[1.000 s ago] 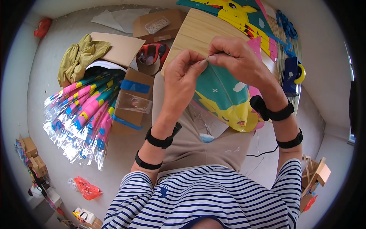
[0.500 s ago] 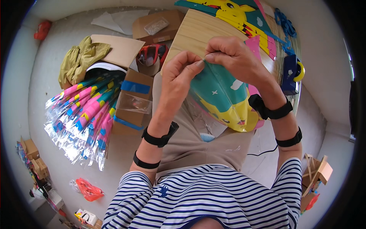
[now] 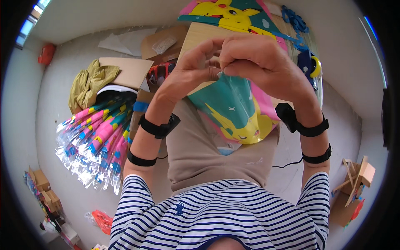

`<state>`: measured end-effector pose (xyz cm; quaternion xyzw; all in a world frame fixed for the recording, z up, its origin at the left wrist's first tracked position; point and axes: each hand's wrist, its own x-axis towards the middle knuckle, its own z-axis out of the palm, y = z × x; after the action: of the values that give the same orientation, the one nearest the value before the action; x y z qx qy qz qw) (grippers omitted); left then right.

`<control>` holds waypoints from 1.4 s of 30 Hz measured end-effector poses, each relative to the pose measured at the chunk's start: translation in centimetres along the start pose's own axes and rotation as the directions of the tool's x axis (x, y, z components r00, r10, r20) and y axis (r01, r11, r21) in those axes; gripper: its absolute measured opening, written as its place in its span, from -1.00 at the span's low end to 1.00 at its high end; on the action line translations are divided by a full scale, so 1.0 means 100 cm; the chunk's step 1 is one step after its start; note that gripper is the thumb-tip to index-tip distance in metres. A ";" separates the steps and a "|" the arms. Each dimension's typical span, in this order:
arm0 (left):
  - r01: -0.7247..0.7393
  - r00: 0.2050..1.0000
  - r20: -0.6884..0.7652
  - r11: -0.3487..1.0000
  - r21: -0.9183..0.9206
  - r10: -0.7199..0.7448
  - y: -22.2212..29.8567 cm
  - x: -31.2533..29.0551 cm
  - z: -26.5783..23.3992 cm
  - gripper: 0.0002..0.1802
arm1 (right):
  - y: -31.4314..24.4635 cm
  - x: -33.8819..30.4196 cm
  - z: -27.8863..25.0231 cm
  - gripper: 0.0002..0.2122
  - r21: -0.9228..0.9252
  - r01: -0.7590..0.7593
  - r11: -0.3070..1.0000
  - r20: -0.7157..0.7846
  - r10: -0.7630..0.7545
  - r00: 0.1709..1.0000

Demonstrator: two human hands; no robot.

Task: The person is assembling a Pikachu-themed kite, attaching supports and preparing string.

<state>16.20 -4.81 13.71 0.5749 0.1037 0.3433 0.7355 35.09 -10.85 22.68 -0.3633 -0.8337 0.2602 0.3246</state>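
Note:
A thin, glossy printed sheet (image 3: 227, 100) in teal, yellow and pink hangs from my fingers over my lap, with its narrow top end pinched between both hands. My left hand (image 3: 192, 68) closes on that tip from the left, thumb against the fingers. My right hand (image 3: 260, 62) is curled over the same tip, its thumb and forefinger pressed together. A small pale bit shows at the pinch, too small to make out. Behind the hands, more printed sheets (image 3: 233, 16) with a yellow cartoon figure lie across the wooden board (image 3: 196, 35).
At left, a box (image 3: 141, 89) holds several folded printed pieces (image 3: 100, 129) in clear sleeves, with olive cloth (image 3: 93, 81) beside them. Blue ribbon (image 3: 293, 21) and a yellow tape roll (image 3: 316, 66) sit at far right. A red bag (image 3: 102, 221) lies on the floor.
Both hands stay on the sheet's tip, drawn closer together. My right hand has rolled over it, covering more of it, and my left forearm has shifted left. The view has tilted slightly.

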 end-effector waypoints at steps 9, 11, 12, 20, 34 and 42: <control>-0.065 0.915 0.403 0.980 0.189 -0.017 0.038 0.040 0.043 -0.58 | -0.029 -0.045 -0.049 -0.90 0.081 0.154 0.985 -0.102 -0.146 0.984; -0.066 0.894 0.448 0.989 0.134 -0.001 0.042 0.047 0.060 -0.57 | -0.034 -0.056 -0.058 -0.89 0.073 0.159 0.985 -0.140 -0.148 0.979; -0.062 0.902 0.432 0.991 0.115 0.006 0.041 0.048 0.069 -0.62 | -0.037 -0.063 -0.062 -0.89 0.067 0.148 0.987 -0.167 -0.135 0.977; -0.087 0.993 0.108 0.934 0.345 0.052 0.049 0.062 0.106 -0.89 | -0.070 -0.105 -0.052 -0.75 -0.481 -0.123 0.868 -0.646 -0.256 0.719; -0.129 0.988 0.025 0.745 0.654 0.150 0.072 0.084 0.137 -0.90 | -0.072 -0.117 -0.020 -0.78 -0.833 -0.250 0.494 -0.385 -0.193 0.902; -0.211 0.971 0.066 0.686 0.697 0.232 0.076 0.099 0.133 -0.92 | -0.058 -0.134 -0.060 -0.67 -0.670 -0.342 0.660 -0.583 -0.181 0.792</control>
<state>27.90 -8.14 27.33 0.8134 0.1654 0.3724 0.4151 43.96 -23.52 25.74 -0.5652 -0.6974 -0.2203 0.3816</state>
